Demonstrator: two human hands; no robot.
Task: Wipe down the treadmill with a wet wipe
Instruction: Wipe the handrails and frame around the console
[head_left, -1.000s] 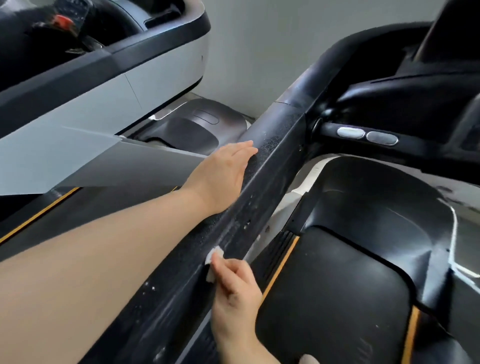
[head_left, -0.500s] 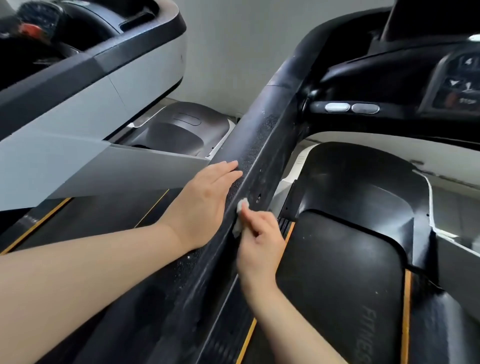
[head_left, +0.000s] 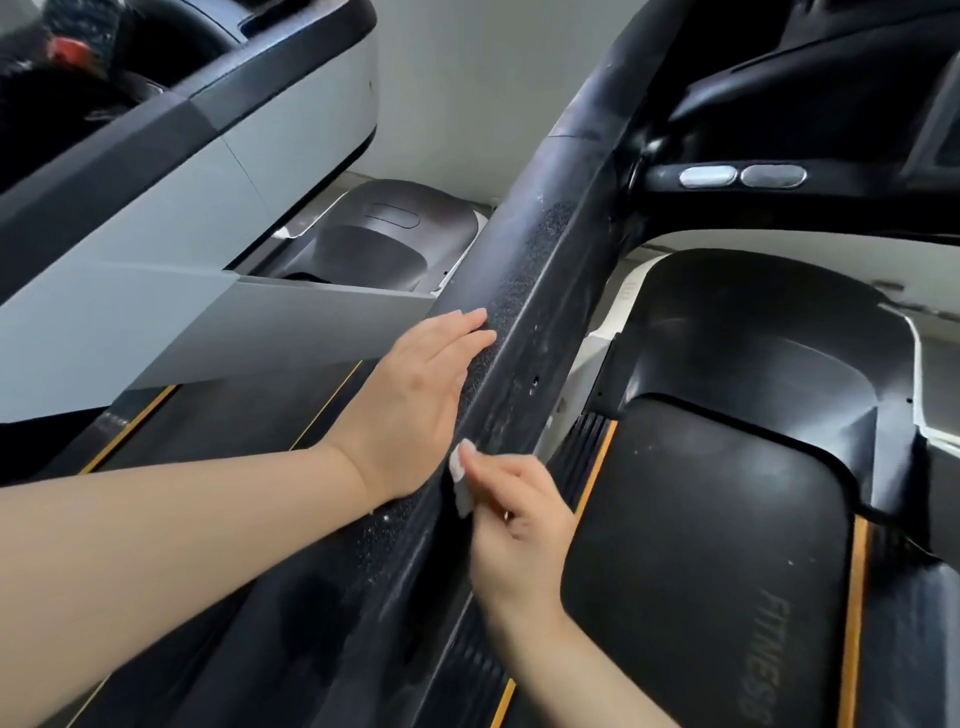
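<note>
On rail (head_left: 524, 312) running lower-left to upper-right | left hand (head_left: 415, 405) flat | right hand (head_left: 511, 525) pinching wipe (head_left: 460, 480)

Left hand (head_left: 415, 400) flat, fingers straight; right hand (head_left: 514, 525) apparently pinching.

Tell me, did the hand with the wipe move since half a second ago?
Yes. The right hand with the wet wipe slid back down the side rail, toward the person; it now sits by the left hand wrist.
</note>
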